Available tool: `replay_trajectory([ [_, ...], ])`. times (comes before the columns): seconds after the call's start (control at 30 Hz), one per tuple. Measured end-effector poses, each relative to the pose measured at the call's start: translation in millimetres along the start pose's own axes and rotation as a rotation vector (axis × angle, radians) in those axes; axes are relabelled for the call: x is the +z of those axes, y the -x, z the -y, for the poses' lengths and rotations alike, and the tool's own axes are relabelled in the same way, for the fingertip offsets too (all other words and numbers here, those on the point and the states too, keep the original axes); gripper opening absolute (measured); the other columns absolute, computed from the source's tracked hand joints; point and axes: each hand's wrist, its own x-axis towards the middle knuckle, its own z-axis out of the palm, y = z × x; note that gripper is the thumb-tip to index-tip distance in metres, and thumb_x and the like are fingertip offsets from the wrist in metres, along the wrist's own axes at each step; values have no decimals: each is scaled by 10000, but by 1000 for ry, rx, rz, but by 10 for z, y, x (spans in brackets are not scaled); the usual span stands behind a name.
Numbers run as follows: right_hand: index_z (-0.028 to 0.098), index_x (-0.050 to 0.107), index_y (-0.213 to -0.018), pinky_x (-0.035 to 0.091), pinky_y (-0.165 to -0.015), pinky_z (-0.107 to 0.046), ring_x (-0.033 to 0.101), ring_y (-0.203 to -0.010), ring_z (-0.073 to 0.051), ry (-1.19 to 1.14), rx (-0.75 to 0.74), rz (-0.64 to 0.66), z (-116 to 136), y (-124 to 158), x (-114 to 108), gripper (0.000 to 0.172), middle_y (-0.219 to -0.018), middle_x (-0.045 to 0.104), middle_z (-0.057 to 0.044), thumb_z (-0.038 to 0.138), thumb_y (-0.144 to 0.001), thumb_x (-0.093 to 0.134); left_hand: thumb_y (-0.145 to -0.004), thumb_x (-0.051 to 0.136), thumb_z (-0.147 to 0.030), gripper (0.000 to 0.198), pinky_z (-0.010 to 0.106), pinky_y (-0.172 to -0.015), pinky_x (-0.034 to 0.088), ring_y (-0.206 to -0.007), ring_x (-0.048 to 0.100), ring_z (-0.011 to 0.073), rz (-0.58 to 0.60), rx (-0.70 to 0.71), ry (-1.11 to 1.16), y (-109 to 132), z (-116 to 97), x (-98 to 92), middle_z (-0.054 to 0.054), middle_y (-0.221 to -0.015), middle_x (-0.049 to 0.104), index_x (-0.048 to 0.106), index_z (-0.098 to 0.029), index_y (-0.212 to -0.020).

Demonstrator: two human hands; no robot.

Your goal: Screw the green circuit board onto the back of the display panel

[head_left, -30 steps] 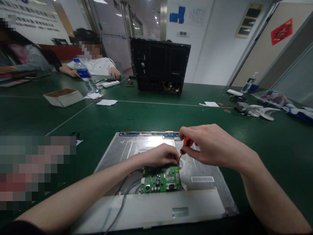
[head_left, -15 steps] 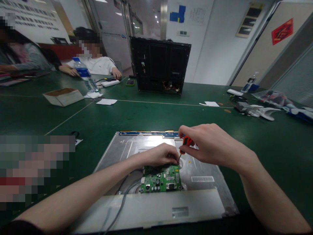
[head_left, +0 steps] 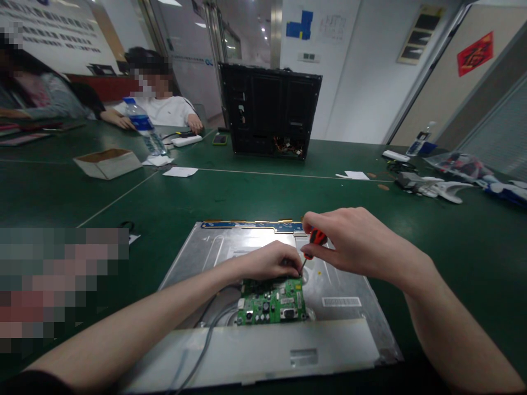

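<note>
My right hand [head_left: 349, 244] grips the red and black handle of a screwdriver [head_left: 318, 237]. The screwdriver's thin shaft slants down to the upper right corner of a green circuit board [head_left: 269, 302]. At that same corner my left hand [head_left: 278, 260] has its fingers pinched together beside the screwdriver tip; whatever they hold is too small or hidden. The board lies on the silver metal back of a flat display panel [head_left: 340, 285]. A narrow blue circuit strip [head_left: 247, 225] runs along the panel's far edge. My left hand covers the board's far edge.
Grey cables [head_left: 206, 340] run from the board's left across the panel. Farther off stand a black monitor housing [head_left: 272, 109], an open box [head_left: 107, 164] and a water bottle [head_left: 146, 129]. Cables and plastic bags [head_left: 457, 164] lie at the right. Two people sit at the far left.
The screwdriver handle has turned slightly in my right hand. My left hand stays at the board's corner, and the board and panel have not moved.
</note>
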Motion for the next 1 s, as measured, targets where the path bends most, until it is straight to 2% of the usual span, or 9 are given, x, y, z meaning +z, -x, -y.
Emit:
replay_trajectory([
  [0.3,219,534,-894,247,-518,-255,574,-640,-151,17,6,-26,-38,38,-33,110,-775,663,8,303,-869,601,-841,661,-107,70,232,-730,469,-790,652,159,17,-28,48,10,-16,-16,44,-857,721,707,-141,-881],
  [0.53,231,558,-944,277,-528,-251,581,-650,-149,8,26,-49,-91,81,-89,132,-780,667,17,331,-871,603,-839,665,-116,72,235,-712,486,-768,660,156,4,-37,58,6,-11,-51,46,-845,721,703,-135,-897],
  [0.63,234,566,-947,285,-518,-249,578,-630,-149,17,47,-64,-123,103,-120,151,-746,658,19,356,-868,608,-842,647,-115,73,241,-719,486,-783,654,153,-94,-53,-7,21,-70,-162,41,-858,721,699,-139,-888],
  [0.77,234,565,-963,303,-505,-245,576,-618,-147,10,63,-95,-163,142,-166,184,-744,657,15,379,-860,612,-856,624,-161,78,263,-741,488,-802,647,160,-281,-103,-143,96,-170,-430,44,-866,723,692,-144,-889],
  [0.83,237,565,-972,314,-505,-245,584,-631,-149,0,68,-105,-180,162,-187,187,-763,662,12,383,-863,608,-856,628,-202,100,262,-739,481,-801,642,166,-319,-144,-216,168,-202,-563,54,-862,720,691,-134,-894],
  [0.93,235,571,-972,320,-501,-247,584,-627,-151,-6,79,-113,-201,184,-202,199,-760,660,7,391,-856,611,-851,629,-233,140,244,-734,464,-820,639,165,-256,-222,-289,309,-216,-681,51,-902,716,689,-144,-941],
  [1.0,231,576,-973,321,-499,-247,582,-624,-151,-6,77,-117,-213,193,-205,207,-752,657,2,396,-852,611,-829,643,-224,167,236,-721,446,-828,634,169,-209,-281,-351,400,-207,-685,49,-929,717,689,-153,-973],
])
